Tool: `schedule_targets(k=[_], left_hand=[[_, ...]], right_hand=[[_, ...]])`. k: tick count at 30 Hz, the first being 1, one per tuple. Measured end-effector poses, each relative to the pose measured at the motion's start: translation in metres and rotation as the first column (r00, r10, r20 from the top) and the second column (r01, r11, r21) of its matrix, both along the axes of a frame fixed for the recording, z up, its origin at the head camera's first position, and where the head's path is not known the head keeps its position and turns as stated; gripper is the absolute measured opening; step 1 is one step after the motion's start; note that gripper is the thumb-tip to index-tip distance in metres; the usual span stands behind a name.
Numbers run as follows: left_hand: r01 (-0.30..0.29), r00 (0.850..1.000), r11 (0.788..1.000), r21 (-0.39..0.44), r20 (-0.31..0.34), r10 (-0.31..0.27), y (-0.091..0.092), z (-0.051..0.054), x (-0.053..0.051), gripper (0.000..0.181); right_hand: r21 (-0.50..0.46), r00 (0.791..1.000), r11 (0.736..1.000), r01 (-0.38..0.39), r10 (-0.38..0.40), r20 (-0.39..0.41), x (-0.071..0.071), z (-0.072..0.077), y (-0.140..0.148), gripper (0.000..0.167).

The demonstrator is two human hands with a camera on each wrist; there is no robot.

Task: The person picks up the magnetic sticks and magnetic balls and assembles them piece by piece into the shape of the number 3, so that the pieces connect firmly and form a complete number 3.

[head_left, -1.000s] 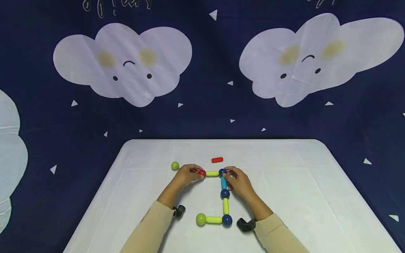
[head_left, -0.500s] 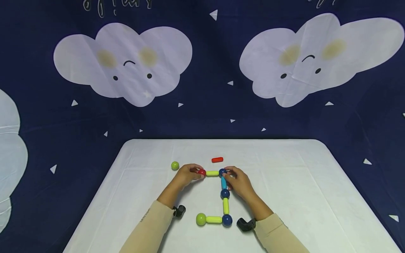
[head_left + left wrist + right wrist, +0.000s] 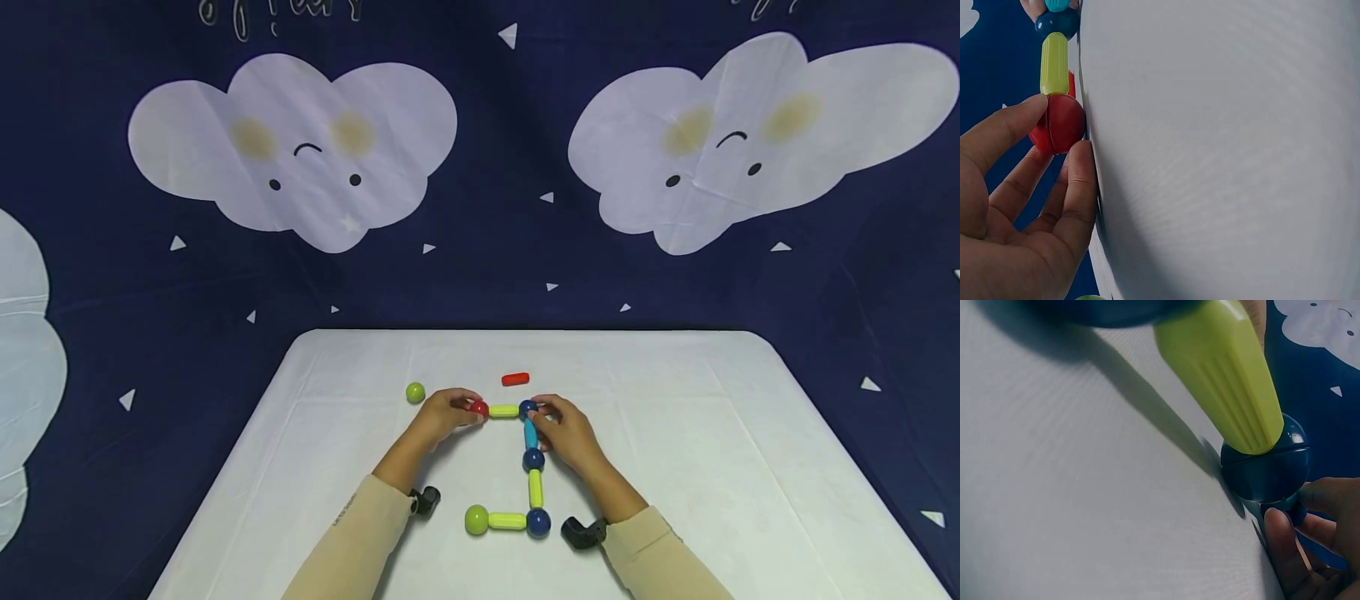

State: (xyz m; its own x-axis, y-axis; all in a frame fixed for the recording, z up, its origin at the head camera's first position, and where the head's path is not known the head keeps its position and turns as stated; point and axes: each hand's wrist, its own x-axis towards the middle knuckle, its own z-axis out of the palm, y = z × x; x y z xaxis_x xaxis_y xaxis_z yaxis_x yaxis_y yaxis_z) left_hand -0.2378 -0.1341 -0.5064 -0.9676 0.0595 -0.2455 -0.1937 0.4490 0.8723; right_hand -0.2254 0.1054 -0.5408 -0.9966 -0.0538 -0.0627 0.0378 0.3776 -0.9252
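Note:
My left hand pinches a red ball between thumb and fingers. From that ball a yellow-green rod runs right to a dark blue ball, which my right hand grips. Below it a light blue rod leads to a second blue ball. Another yellow-green rod joins that to a third blue ball. A last yellow-green rod reaches left to a green ball. In the right wrist view the right fingers partly hide behind the second blue ball.
A loose green ball lies left of my left hand. Behind the chain lies a loose red rod. Everything rests on a white-covered table, with a dark blue cloth with clouds beyond its far edge.

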Motion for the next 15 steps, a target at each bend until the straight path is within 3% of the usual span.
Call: schedule_targets(k=[15], left_hand=[[0.008,1.000,1.000,0.007,-0.023,-0.008,-0.0017,0.0018,-0.0027,0.039]], right_hand=[[0.006,1.000,1.000,0.008,-0.008,0.014,-0.0008,0.0016,-0.0012,0.033]])
